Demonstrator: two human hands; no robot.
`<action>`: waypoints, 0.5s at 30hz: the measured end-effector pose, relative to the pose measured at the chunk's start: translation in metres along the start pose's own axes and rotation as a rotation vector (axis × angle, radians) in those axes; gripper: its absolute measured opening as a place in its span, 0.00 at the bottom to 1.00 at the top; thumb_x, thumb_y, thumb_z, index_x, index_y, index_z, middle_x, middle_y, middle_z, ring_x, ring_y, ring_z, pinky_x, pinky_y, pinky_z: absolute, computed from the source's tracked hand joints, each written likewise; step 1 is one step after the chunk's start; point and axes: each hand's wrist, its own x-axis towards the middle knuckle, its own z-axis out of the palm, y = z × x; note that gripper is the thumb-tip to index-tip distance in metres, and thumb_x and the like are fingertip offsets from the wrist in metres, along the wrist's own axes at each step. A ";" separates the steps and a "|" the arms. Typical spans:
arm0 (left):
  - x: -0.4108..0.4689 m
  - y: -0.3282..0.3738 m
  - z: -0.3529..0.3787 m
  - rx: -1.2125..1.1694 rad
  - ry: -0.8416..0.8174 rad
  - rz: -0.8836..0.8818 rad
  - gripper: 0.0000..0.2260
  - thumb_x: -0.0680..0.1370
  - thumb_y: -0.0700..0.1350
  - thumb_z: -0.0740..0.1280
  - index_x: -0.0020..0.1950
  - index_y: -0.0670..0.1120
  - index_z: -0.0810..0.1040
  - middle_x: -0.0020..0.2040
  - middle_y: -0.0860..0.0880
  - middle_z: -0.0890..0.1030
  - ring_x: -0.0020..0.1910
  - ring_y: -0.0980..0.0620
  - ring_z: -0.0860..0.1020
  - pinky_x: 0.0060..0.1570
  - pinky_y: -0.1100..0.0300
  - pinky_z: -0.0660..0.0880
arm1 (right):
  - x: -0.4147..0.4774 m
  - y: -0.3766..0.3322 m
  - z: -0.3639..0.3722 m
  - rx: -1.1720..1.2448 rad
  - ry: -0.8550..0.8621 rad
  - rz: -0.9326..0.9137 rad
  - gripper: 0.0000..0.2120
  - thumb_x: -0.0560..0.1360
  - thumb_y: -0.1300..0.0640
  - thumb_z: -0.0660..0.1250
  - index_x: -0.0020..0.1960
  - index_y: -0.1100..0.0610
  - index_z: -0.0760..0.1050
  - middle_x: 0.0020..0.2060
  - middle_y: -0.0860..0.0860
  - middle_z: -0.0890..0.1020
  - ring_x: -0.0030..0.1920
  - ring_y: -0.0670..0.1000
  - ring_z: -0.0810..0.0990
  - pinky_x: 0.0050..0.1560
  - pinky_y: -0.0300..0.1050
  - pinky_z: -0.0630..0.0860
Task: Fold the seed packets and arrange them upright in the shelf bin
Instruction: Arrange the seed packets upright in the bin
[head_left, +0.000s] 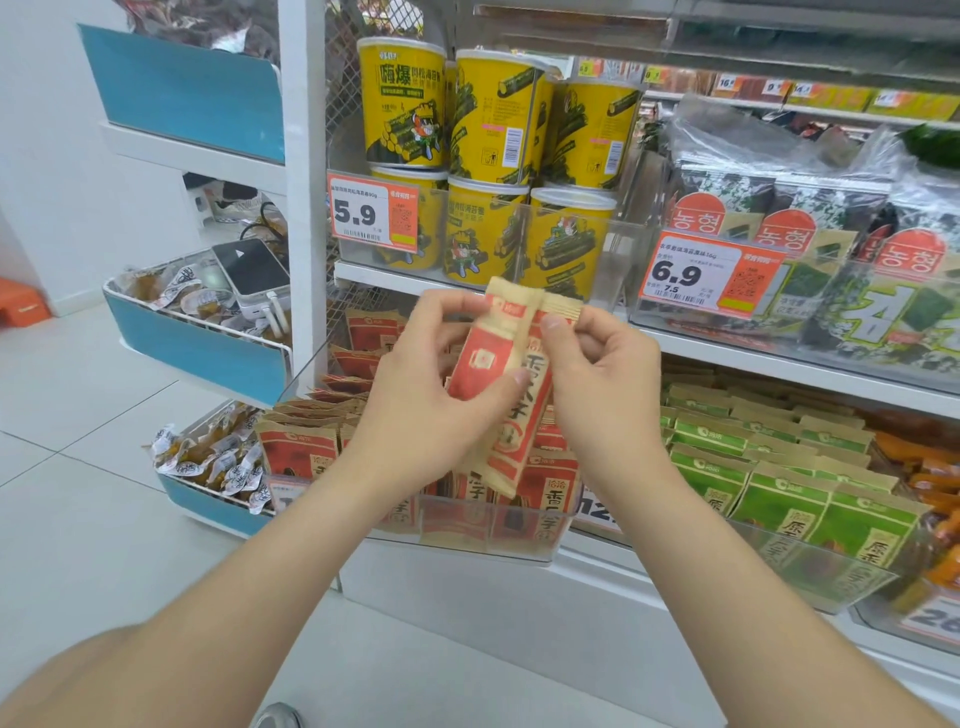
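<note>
Red-and-kraft paper seed packet (483, 358) is held in the air between both hands, above the clear shelf bin (519, 553) at the front edge of the lower shelf. Its left side is folded over lengthwise, red panel outward. Left hand (415, 400) grips that folded side, its fingers curled behind and the thumb on the red panel. Right hand (608, 389) pinches the packet's upper right edge between thumb and forefinger. More red packets (298, 452) stand upright in the bin, with green packets (779, 499) in the bin beside it. Yellow canisters (405, 104) sit on the shelf above.
</note>
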 end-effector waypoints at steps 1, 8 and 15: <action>-0.002 0.000 0.002 0.029 -0.006 -0.002 0.26 0.77 0.48 0.80 0.69 0.55 0.70 0.58 0.55 0.86 0.53 0.56 0.87 0.51 0.54 0.85 | 0.002 0.000 0.001 0.113 0.030 0.067 0.08 0.86 0.59 0.67 0.51 0.57 0.84 0.42 0.54 0.90 0.41 0.51 0.87 0.46 0.54 0.84; 0.008 0.004 -0.002 -0.164 0.015 -0.204 0.08 0.84 0.43 0.69 0.62 0.48 0.83 0.47 0.52 0.89 0.45 0.58 0.87 0.41 0.66 0.79 | 0.010 -0.004 -0.003 0.233 0.070 0.161 0.16 0.84 0.62 0.69 0.64 0.47 0.68 0.54 0.52 0.86 0.50 0.50 0.87 0.53 0.54 0.84; 0.009 -0.004 -0.009 -0.321 -0.037 -0.228 0.10 0.84 0.48 0.71 0.62 0.47 0.87 0.47 0.44 0.88 0.42 0.49 0.85 0.39 0.56 0.83 | 0.001 0.000 -0.013 -0.588 -0.251 -0.560 0.19 0.72 0.55 0.70 0.63 0.46 0.82 0.68 0.45 0.79 0.79 0.49 0.68 0.76 0.65 0.63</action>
